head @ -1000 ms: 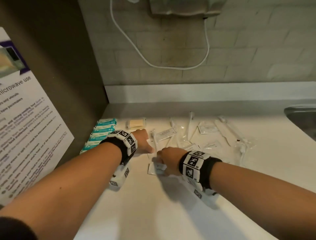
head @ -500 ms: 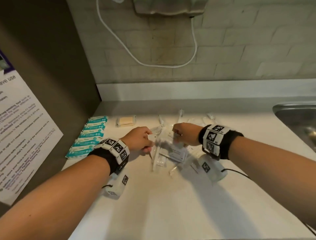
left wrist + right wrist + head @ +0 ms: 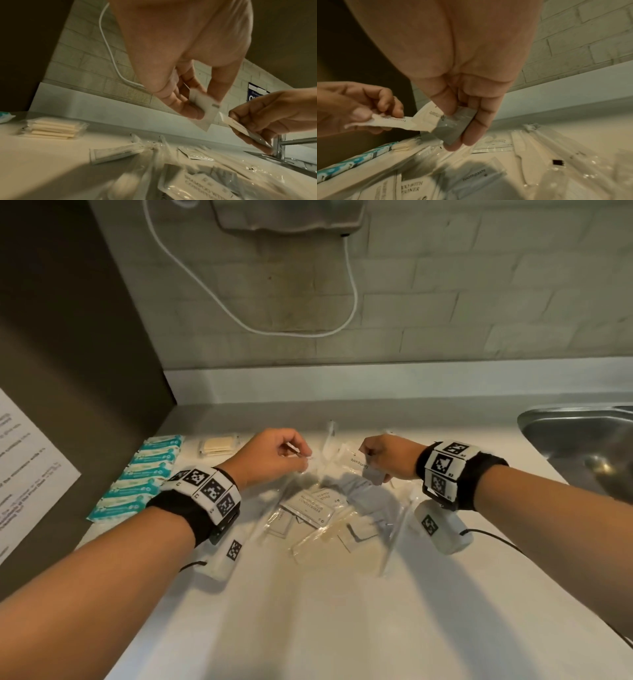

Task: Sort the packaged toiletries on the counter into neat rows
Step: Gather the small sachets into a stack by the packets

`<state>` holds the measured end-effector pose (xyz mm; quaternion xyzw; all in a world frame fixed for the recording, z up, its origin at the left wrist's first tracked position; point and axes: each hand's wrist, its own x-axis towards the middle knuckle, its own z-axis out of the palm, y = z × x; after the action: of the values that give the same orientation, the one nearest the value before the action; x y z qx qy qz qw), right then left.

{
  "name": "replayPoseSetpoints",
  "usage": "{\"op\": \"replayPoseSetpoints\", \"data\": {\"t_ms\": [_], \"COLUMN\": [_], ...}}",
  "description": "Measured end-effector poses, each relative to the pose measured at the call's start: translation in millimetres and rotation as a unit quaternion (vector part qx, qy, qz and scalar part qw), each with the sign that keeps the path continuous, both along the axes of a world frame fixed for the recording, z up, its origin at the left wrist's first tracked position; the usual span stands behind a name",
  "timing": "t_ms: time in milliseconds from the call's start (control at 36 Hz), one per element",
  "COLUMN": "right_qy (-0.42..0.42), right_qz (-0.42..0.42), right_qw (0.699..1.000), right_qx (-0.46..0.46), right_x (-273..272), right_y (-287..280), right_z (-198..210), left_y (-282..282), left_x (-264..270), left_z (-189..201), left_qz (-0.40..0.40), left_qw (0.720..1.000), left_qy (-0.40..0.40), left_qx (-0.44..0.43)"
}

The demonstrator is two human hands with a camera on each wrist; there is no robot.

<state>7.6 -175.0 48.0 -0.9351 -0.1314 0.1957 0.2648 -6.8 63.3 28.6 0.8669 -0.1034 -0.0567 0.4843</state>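
Small white toothpaste sachets are held above the counter by both hands. My left hand (image 3: 301,457) pinches one white sachet (image 3: 205,113) between thumb and fingers. My right hand (image 3: 371,462) grips a few stacked toothpaste sachets (image 3: 453,128), white and grey, and the tip of the left one touches them. Under the hands lies a loose pile (image 3: 318,508) of shampoo-with-conditioner sachets, toothpaste sachets and clear-wrapped toothbrushes. A row of teal packets (image 3: 144,474) runs along the left wall, with a stack of cream soap packets (image 3: 219,444) behind it.
A steel sink (image 3: 582,440) with a tap (image 3: 281,146) sits at the right end of the white counter (image 3: 308,611). A dark cabinet side with a printed notice (image 3: 24,474) bounds the left. A white cable (image 3: 239,313) hangs on the tiled back wall.
Both hands have risen from the pile on the counter, each holding sachets, and now meet in the air above it. The head view has tilted and come closer.
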Motion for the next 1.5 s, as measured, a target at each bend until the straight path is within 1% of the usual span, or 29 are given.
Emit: {"op": "replayPoseSetpoints", "data": {"t_ms": [83, 167, 222, 306, 417, 555, 694, 805, 889, 944, 1166, 1250, 1361, 1416, 1500], "right_qy": [0.012, 0.011, 0.014, 0.015, 0.014, -0.006, -0.037, -0.031, -0.025, -0.024, -0.028, -0.040, -0.065, -0.064, -0.061], "right_qz": [0.006, 0.014, 0.017, 0.019, 0.018, 0.055, 0.094, 0.101, 0.105, 0.104, 0.099, 0.093, 0.082, 0.076, 0.060], "right_qw": [1.000, 1.000, 0.999, 0.999, 1.000, 0.998, 0.994, 0.993, 0.993, 0.994, 0.995, 0.995, 0.994, 0.995, 0.995], "right_qx": [-0.010, -0.024, -0.026, -0.025, -0.010, -0.011, -0.045, -0.047, -0.043, -0.037, -0.015, -0.010, -0.007, 0.010, 0.058], "right_x": [-3, -3, -4, -4, -1, 6, 11, 13, 17, 21, 29, 33, 42, 47, 54], "right_y": [-8, -15, -20, -28, -37, -43, -47, -53, -60, -64, -67, -69, -72, -72, -71], "right_z": [1, -1, -4, -10, -15, -17, -22, -27, -28, -28, -26, -23, -15, -11, -6], "left_y": [-6, -8, -11, -16, -20, -29, -41, -47, -48, -50, -69, -76, -82, -82, -79], "left_x": [-1, -2, -3, -4, -2, 0, 4, 10, 16, 20, 35, 38, 35, 36, 37], "left_z": [-5, -8, -9, -12, -16, -18, -22, -20, -15, -10, 5, 6, 3, 0, -3], "left_qz": [-0.015, -0.006, -0.005, -0.003, 0.008, 0.015, 0.028, 0.026, 0.051, 0.063, 0.068, 0.050, 0.014, 0.016, 0.043], "left_qw": [1.000, 1.000, 1.000, 0.999, 0.999, 0.998, 0.999, 0.999, 0.997, 0.997, 0.997, 0.998, 0.997, 0.998, 0.998], "left_qy": [0.016, 0.019, 0.016, 0.033, 0.033, 0.042, 0.042, 0.025, -0.006, -0.014, -0.027, -0.002, 0.027, 0.027, 0.033], "left_qx": [0.013, 0.013, 0.004, -0.021, -0.019, -0.033, 0.002, 0.035, 0.055, 0.048, 0.037, 0.037, 0.066, 0.055, 0.020]}}
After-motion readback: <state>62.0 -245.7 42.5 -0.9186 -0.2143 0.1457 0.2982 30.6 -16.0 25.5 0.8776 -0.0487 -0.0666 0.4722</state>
